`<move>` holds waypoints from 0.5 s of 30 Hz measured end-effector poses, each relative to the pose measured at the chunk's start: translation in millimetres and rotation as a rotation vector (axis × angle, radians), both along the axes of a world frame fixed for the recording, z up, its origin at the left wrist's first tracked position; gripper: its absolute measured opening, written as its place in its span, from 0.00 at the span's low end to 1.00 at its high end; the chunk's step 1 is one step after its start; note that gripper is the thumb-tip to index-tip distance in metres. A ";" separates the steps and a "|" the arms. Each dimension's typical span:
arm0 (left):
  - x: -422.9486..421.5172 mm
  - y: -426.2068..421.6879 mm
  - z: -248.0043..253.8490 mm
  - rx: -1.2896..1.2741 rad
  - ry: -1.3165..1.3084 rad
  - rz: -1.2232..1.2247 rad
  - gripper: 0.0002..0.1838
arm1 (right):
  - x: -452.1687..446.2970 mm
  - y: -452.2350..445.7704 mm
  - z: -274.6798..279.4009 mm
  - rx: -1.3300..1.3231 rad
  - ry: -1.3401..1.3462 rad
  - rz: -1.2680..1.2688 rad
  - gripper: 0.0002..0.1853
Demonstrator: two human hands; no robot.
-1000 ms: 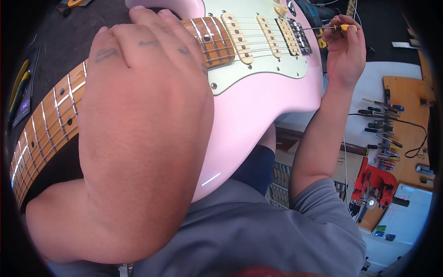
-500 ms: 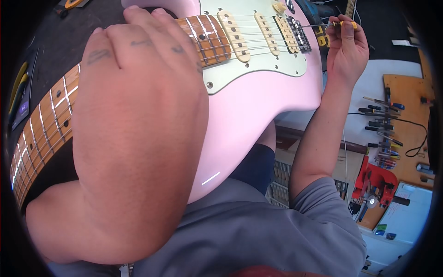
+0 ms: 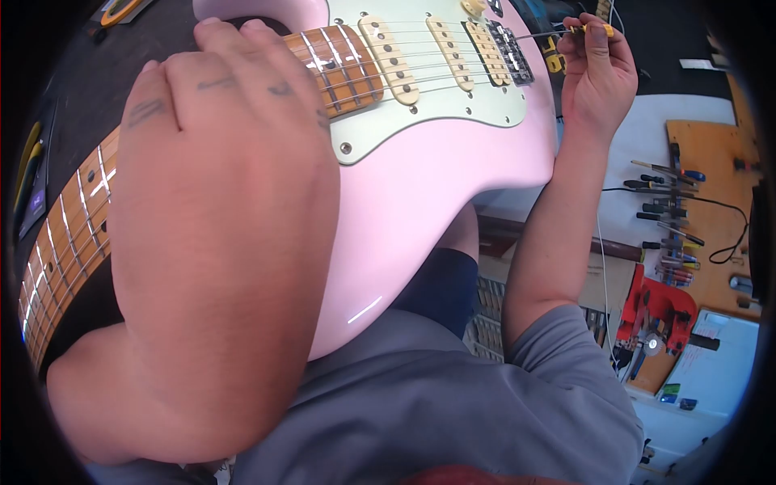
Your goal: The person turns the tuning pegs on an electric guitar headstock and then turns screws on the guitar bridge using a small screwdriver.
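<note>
A pink electric guitar (image 3: 453,149) with a pale green pickguard (image 3: 440,105) lies across the view, its body against my shirt. My left hand (image 3: 226,153) is laid over the maple neck (image 3: 347,69) from above, its fingers reaching across to the far edge; the thumb and palm are hidden. At the tail end of the body, my right hand (image 3: 598,73) pinches a thin screwdriver by its yellow handle (image 3: 598,31). The screwdriver's shaft points left to the metal bridge (image 3: 515,56); whether the tip sits in a screw is too small to tell.
A dark work surface (image 3: 81,73) lies beyond the guitar, with an orange-handled tool (image 3: 121,11) on it. On the right, a wooden bench (image 3: 711,153) carries rows of screwdrivers (image 3: 675,263) and a red tool holder (image 3: 667,303). A thin white cable (image 3: 602,275) hangs near my right arm.
The guitar and both hands sit slightly further left and higher in view. The right hand still pinches the screwdriver at the bridge, and the left hand stays over the neck.
</note>
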State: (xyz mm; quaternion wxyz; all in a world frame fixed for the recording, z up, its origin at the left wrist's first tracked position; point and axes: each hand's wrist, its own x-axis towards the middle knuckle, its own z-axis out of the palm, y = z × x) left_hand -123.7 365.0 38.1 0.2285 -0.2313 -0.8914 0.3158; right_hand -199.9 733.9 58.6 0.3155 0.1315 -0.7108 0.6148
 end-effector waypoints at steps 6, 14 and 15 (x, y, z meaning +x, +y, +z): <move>1.8 1.9 2.8 -0.040 -0.018 0.029 0.28 | -0.6 -0.6 0.4 0.017 0.005 0.017 0.10; 0.4 1.7 1.3 -0.026 -0.004 0.022 0.28 | -2.5 -4.6 2.7 0.023 0.026 0.015 0.07; 0.3 1.5 1.1 -0.031 0.000 0.022 0.28 | -2.5 -5.8 3.1 0.020 0.023 0.002 0.07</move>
